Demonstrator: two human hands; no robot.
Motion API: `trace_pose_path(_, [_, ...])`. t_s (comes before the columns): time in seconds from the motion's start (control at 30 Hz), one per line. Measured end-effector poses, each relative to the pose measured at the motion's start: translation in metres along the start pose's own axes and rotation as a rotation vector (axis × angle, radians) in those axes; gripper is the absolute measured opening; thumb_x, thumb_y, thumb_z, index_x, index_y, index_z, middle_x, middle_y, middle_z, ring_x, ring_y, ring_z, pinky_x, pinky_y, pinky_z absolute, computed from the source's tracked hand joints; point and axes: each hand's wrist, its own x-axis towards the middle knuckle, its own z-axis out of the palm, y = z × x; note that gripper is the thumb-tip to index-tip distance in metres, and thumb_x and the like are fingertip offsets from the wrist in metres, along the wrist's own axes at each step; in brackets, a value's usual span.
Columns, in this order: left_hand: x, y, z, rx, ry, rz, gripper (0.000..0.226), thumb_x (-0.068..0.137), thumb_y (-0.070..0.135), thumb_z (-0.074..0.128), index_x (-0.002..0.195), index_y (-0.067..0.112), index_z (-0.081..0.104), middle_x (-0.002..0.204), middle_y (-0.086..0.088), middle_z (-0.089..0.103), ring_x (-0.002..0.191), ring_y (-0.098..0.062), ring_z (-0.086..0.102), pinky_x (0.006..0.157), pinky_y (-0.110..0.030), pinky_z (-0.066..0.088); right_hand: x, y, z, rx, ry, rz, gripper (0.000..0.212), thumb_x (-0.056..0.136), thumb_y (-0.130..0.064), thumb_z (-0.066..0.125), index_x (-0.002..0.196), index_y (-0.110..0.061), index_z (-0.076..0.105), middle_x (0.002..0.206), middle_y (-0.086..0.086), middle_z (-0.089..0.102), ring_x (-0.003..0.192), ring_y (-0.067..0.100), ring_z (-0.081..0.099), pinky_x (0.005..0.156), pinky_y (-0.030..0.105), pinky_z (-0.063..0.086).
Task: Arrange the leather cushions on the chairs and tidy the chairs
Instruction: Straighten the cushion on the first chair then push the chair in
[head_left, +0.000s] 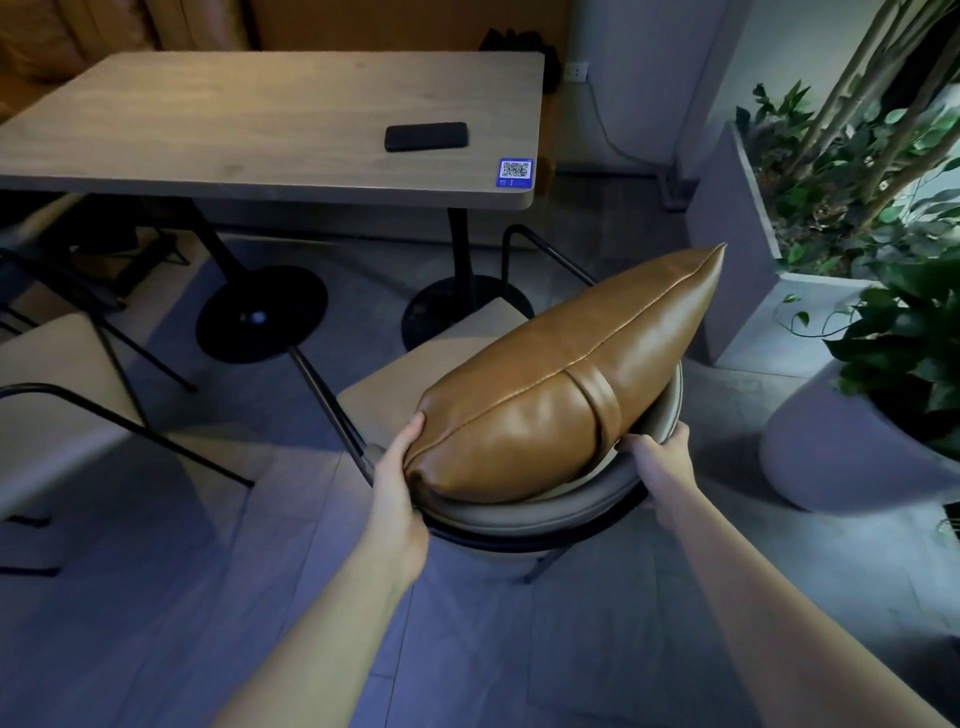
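A tan leather cushion (566, 379) with a stitched seam and a strap stands on edge in a chair (524, 514), leaning along its curved grey backrest. The chair's beige seat shows to the cushion's left. My left hand (402, 467) grips the cushion's near corner, thumb on top. On the other side, my right hand (660, 457) holds the top of the backrest just below the cushion; its fingertips are hidden behind the rim.
A wooden table (270, 130) stands ahead with a black phone (426, 136) and a QR sticker (515, 171) on it. A second chair (62, 395) is at the left. A grey planter (737, 218) and a round pot (831, 447) with plants crowd the right side.
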Motion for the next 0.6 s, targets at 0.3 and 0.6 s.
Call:
trace_pose_path(0.3, [0.001, 0.001, 0.002, -0.021, 0.024, 0.099, 0.034, 0.090, 0.043, 0.069, 0.113, 0.020, 0.080, 0.110, -0.005, 0.081, 0.104, -0.023, 0.075, 0.095, -0.038, 0.053, 0.005, 0.006, 0.002, 0.037, -0.019, 0.008, 0.054, 0.082, -0.015, 0.066, 0.128, -0.030, 0.041, 0.114, 0.012, 0.066, 0.101, 0.034, 0.066, 0.080, 0.050, 0.059])
trace_pose_path(0.6, [0.010, 0.022, -0.020, 0.049, 0.008, 0.125, 0.041, 0.086, 0.050, 0.069, 0.115, 0.022, 0.078, 0.107, -0.004, 0.081, 0.101, -0.022, 0.075, 0.090, -0.037, 0.053, -0.004, 0.013, 0.026, 0.065, -0.022, -0.015, 0.048, 0.081, -0.014, 0.064, 0.120, -0.029, 0.040, 0.113, 0.013, 0.066, 0.099, 0.036, 0.066, 0.071, 0.043, 0.056])
